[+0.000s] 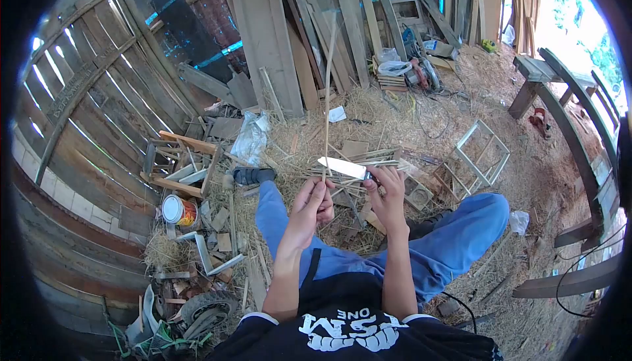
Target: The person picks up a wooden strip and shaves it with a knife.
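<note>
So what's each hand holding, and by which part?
Left hand: a thin stick, by its near end. Right hand: a knife, by its handle.

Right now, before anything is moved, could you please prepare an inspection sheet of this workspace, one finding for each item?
Surface: dirt ground, strewn with straw-like debris.
Job's things: knife and long thin strip; the blade crosses the strip in view, but contact cannot be confirmed.
Clutter: tin and plastic bag on the left; tyre at lower left.
Hands: left hand grips the strip near its lower end; right hand holds the knife by its handle.
Cables: black cable at the right edge.
Surroundings: slatted wooden wall on the left; boards leaning upright at the back.
</note>
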A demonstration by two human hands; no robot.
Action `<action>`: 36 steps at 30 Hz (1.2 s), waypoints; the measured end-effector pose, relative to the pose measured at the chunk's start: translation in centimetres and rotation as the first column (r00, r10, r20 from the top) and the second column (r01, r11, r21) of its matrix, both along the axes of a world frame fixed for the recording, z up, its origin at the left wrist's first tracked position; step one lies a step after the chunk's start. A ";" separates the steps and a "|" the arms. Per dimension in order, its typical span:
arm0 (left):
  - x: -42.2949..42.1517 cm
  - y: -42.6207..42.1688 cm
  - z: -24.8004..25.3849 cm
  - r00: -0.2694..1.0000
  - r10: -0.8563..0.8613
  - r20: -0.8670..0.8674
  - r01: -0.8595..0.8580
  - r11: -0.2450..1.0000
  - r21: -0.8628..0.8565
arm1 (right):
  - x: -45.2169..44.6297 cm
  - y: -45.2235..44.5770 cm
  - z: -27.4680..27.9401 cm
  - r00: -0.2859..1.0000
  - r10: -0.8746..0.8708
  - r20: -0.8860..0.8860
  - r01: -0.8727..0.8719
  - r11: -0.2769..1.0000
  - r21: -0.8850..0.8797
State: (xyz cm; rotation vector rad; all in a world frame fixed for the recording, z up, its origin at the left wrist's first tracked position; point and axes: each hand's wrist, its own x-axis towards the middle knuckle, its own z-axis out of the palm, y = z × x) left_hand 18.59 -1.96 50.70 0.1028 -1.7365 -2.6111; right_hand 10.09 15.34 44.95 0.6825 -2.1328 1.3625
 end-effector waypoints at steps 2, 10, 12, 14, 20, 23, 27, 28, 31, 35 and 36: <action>0.0 0.2 0.3 1.000 -0.024 0.018 0.023 0.998 0.057 | 0.0 0.0 0.0 0.999 0.036 0.012 -0.036 0.999 -0.024; -0.1 1.6 -0.8 0.996 -0.063 0.065 0.066 0.997 -0.036 | 1.0 -1.7 1.3 0.994 0.101 -0.041 -0.101 0.995 0.000; 0.2 1.6 -0.7 0.995 -0.062 0.076 0.067 0.995 -0.070 | 0.9 -1.8 1.3 0.993 0.071 -0.091 -0.070 0.997 0.015; 0.6 1.4 -0.3 0.993 -0.077 0.092 0.088 0.989 -0.120 | 0.9 -1.5 1.6 0.988 0.020 -0.151 -0.018 1.000 0.019; 1.4 1.6 -1.3 0.982 -0.075 0.176 0.087 0.994 -0.063 | 0.6 -0.2 1.0 0.988 0.007 -0.151 0.015 0.990 0.138; 1.6 0.9 -1.3 0.974 -0.094 0.206 0.107 0.993 -0.052 | 0.5 -0.7 0.6 0.985 0.004 -0.170 0.019 0.991 0.134; 2.0 0.0 -0.6 0.959 -0.122 0.255 0.140 0.989 -0.053 | 0.5 -0.8 0.6 0.986 0.018 -0.166 0.007 0.988 0.151; 2.1 -0.2 -0.5 0.954 -0.116 0.277 0.137 0.989 -0.059 | 0.5 -0.8 0.5 0.986 0.024 -0.163 0.002 0.988 0.154; 3.3 -1.4 0.2 0.945 -0.100 0.310 0.133 0.987 -0.085 | -0.6 -0.1 -1.1 0.989 -0.043 -0.140 0.061 0.990 0.126; 4.1 -2.1 -1.3 0.932 -0.101 0.348 0.117 0.993 -0.025 | -1.0 0.7 -1.4 0.990 -0.120 -0.076 0.129 0.983 0.129; 4.0 -2.5 -1.8 0.932 -0.125 0.339 0.128 0.992 0.015 | -0.8 -0.1 -1.6 0.988 -0.132 -0.074 0.140 0.984 0.108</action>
